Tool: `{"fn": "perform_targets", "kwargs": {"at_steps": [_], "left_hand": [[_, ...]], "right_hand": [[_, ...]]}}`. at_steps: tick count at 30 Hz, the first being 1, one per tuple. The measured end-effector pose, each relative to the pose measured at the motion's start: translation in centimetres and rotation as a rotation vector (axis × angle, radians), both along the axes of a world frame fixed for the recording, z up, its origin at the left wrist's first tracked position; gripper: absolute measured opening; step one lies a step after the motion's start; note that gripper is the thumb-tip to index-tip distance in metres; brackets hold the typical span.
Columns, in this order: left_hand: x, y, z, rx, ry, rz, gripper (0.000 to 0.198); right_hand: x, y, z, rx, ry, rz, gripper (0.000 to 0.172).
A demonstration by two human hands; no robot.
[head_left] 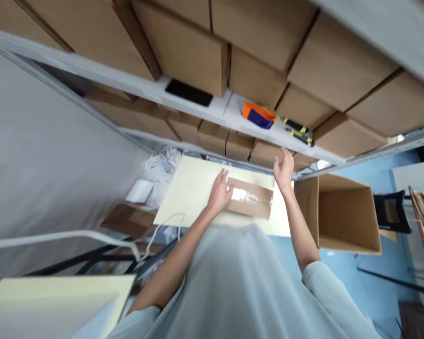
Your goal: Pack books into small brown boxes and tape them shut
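A flat brown cardboard box [250, 200] with shiny clear tape along its top lies on the cream tabletop [189, 188]. My left hand [219, 193] rests at the box's left end, its fingers stretched out and the thumb at the box's edge. Raised off the tabletop beyond the box's right end is my right hand [284, 170], fingers apart and holding nothing. It is close to the front of the shelf [233, 115] above the table.
Cardboard boxes [257, 33] fill the shelves ahead. On the shelf edge are a black flat object [189, 92], an orange and blue tape dispenser [259, 115] and black-yellow cutters [298, 132]. A large open carton [348, 216] stands right; crumpled white material [162, 165] lies left.
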State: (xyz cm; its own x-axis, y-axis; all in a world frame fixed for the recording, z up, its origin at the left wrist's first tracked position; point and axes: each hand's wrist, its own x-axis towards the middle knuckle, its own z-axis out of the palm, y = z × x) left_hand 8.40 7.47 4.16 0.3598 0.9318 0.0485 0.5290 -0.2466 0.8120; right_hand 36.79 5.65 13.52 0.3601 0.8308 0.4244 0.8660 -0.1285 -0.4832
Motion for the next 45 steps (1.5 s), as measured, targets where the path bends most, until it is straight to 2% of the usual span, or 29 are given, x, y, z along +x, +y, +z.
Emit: {"fn": "perform_targets", "kwargs": {"at_steps": [2, 4, 6, 8, 12, 15, 17, 19, 21, 23, 26, 30, 33, 35, 39, 42, 45], "left_hand": [[-3.3, -2.0, -2.2, -0.083, 0.048, 0.068, 0.062], [-5.3, -3.7, -3.7, -0.151, 0.082, 0.105, 0.063], [-5.5, -4.8, -4.4, -0.205, 0.109, 0.110, 0.064], [-4.3, -5.3, -4.4, -0.254, 0.150, 0.086, 0.065], [-0.2, -5.2, -3.3, -0.305, 0.285, 0.009, 0.070], [2.0, -4.9, -3.1, -0.340, 0.404, 0.059, 0.084], [2.3, -4.7, -3.4, -0.384, 0.459, 0.099, 0.089], [1.9, -4.4, -4.0, -0.403, 0.467, 0.093, 0.078], [1.0, -4.1, -4.6, -0.396, 0.439, 0.059, 0.062], [0.0, -3.9, -5.2, -0.393, 0.400, 0.024, 0.058], [-0.4, -4.3, -5.4, -0.317, 0.326, 0.002, 0.072], [1.2, -5.7, -5.4, -0.082, 0.217, -0.049, 0.106], [2.0, -6.0, -6.0, -0.089, 0.190, -0.068, 0.122], [1.6, -5.5, -6.6, -0.137, 0.168, -0.055, 0.117], [-0.3, -3.9, -7.2, -0.189, 0.137, -0.071, 0.069], [-1.1, -2.7, -6.2, -0.197, 0.175, -0.078, 0.047], [-1.7, -1.4, -4.6, -0.169, 0.136, -0.069, 0.047]], "right_hand": [[-1.1, -7.3, -3.3, -0.020, 0.120, -0.088, 0.053], [-3.1, -13.6, -6.1, -0.102, 0.245, -0.191, 0.059], [-5.5, -17.7, -8.4, -0.217, 0.370, -0.269, 0.067], [-7.5, -19.4, -10.3, -0.331, 0.473, -0.311, 0.075], [-9.3, -18.3, -12.7, -0.429, 0.514, -0.351, 0.090], [-8.9, -16.6, -13.6, -0.470, 0.535, -0.433, 0.104], [-8.2, -16.0, -14.1, -0.521, 0.565, -0.474, 0.108], [-7.4, -16.0, -14.5, -0.566, 0.581, -0.473, 0.102], [-6.7, -16.4, -14.7, -0.588, 0.605, -0.432, 0.087], [-6.3, -16.9, -14.7, -0.598, 0.625, -0.379, 0.077], [-6.7, -17.2, -14.3, -0.569, 0.478, -0.373, 0.081], [-9.1, -16.1, -13.8, -0.506, 0.156, -0.374, 0.104], [-10.6, -15.3, -13.9, -0.517, 0.113, -0.347, 0.111], [-10.5, -15.4, -13.9, -0.521, 0.153, -0.347, 0.106], [-8.6, -16.7, -13.4, -0.523, 0.330, -0.402, 0.086], [-7.2, -17.1, -12.4, -0.523, 0.407, -0.403, 0.068], [-6.6, -16.6, -11.6, -0.459, 0.401, -0.370, 0.056]]}}
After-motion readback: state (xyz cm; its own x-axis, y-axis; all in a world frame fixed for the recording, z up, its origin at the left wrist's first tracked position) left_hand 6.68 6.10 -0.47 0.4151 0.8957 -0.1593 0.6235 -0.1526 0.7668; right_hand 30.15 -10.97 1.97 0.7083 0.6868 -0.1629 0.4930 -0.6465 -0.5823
